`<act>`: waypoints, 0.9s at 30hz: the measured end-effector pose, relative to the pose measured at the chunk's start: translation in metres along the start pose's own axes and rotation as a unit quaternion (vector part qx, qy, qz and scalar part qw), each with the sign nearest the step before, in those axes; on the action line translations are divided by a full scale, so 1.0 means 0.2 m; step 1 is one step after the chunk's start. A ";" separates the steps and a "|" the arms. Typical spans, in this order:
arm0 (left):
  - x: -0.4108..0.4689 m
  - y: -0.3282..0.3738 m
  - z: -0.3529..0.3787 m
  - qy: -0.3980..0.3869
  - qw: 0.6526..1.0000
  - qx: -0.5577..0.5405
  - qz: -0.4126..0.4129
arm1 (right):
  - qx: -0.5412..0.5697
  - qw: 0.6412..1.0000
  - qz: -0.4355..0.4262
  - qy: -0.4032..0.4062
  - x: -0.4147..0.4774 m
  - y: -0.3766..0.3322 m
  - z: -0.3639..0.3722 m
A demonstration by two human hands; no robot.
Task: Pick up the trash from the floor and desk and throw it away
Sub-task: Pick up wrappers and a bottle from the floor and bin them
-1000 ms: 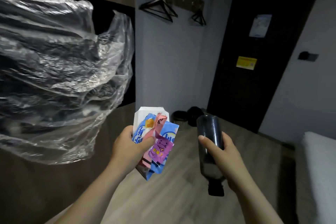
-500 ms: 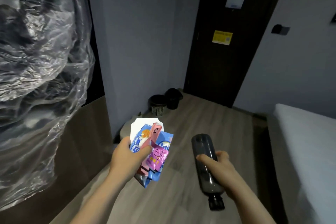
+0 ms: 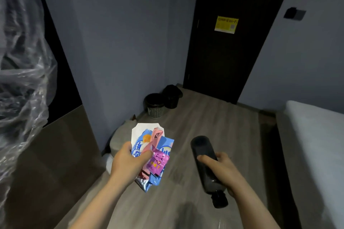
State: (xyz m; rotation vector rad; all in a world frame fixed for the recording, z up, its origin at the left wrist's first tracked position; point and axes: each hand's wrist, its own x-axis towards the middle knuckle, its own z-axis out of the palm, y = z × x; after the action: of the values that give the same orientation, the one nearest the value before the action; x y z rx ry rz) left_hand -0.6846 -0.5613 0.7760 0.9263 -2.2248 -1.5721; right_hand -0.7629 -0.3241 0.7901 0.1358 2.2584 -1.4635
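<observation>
My left hand (image 3: 128,161) grips a bundle of snack wrappers (image 3: 154,154): blue, pink and purple packets over a white paper piece, fanned out above the floor. My right hand (image 3: 223,171) holds a dark plastic bottle (image 3: 204,161) upside down, its black cap pointing toward me at the bottom. Ahead on the floor, against the grey wall, stands a small mesh waste bin (image 3: 155,105) lined with a black bag. A second black bin (image 3: 172,95) sits just behind it, next to the door.
A dark door (image 3: 223,46) with a yellow sign closes the far end. A white bed (image 3: 312,147) runs along the right. Crinkled clear plastic (image 3: 20,72) hangs at the left over a wooden panel. A grey rounded object (image 3: 121,135) lies low by the wall corner.
The view has tilted down and moved closer to the bins; the coat hangers have left the frame. Both hands keep the same hold on the wrappers and the bottle.
</observation>
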 end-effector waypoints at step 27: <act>2.00 0.38 0.65 -0.069 0.996 -0.030 -0.052 | -0.036 0.998 0.042 0.000 2.04 -0.70 -0.03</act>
State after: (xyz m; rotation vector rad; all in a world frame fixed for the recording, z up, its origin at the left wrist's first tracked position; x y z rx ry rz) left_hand -1.0867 -0.7012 0.7387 0.9580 -2.2384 -1.7896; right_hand -1.1742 -0.4436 0.7420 0.2057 2.2727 -1.3383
